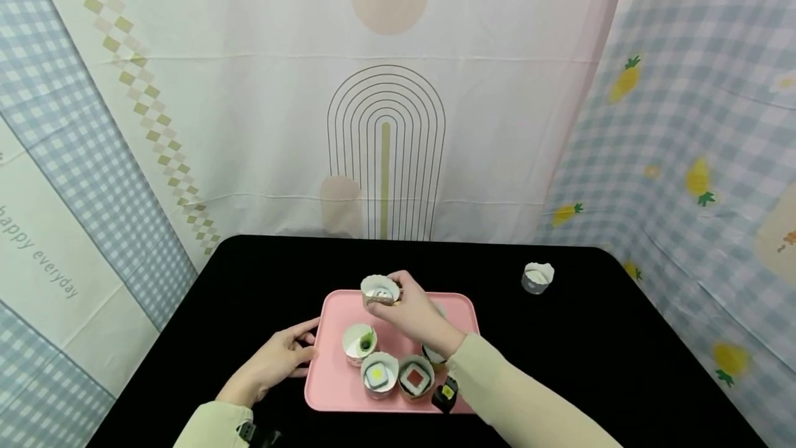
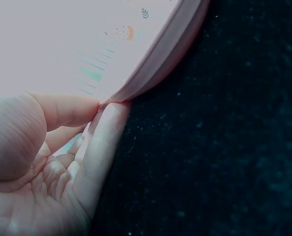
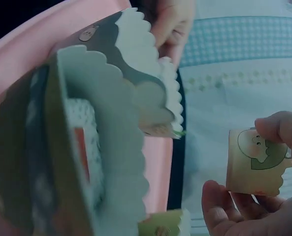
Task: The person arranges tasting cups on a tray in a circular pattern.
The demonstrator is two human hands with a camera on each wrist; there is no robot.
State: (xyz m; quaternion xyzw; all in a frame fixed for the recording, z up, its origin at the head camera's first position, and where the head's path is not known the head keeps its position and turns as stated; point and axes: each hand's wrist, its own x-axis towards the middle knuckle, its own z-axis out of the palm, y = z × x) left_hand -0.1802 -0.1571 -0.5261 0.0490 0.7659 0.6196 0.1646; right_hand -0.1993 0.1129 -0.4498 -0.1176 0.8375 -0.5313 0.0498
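At the left rim of a pink tray (image 1: 336, 393), my left hand (image 1: 276, 358) pinches the edge between thumb and finger; the left wrist view shows the same pinch on the tray (image 2: 150, 64) from close by. My right hand (image 1: 417, 310) holds a scalloped paper baking cup (image 1: 372, 301) over the tray's far part. Its thumb and fingers are on the cup's sides, and the cup (image 3: 256, 157) has a printed cartoon face. Something pale shows inside it, too small to name. Nearer me stand a cup with a yellow-centred sushi piece (image 1: 376, 375) and one with a red-centred sushi piece (image 1: 415, 378).
On the tray's left side is a white cup (image 1: 352, 339) with a green item. Another cup (image 1: 435, 356) is partly hidden under my right wrist. A grey cup (image 1: 536, 281) stands off the tray on the black table (image 1: 597, 337). A patterned curtain (image 1: 267, 123) hangs behind.
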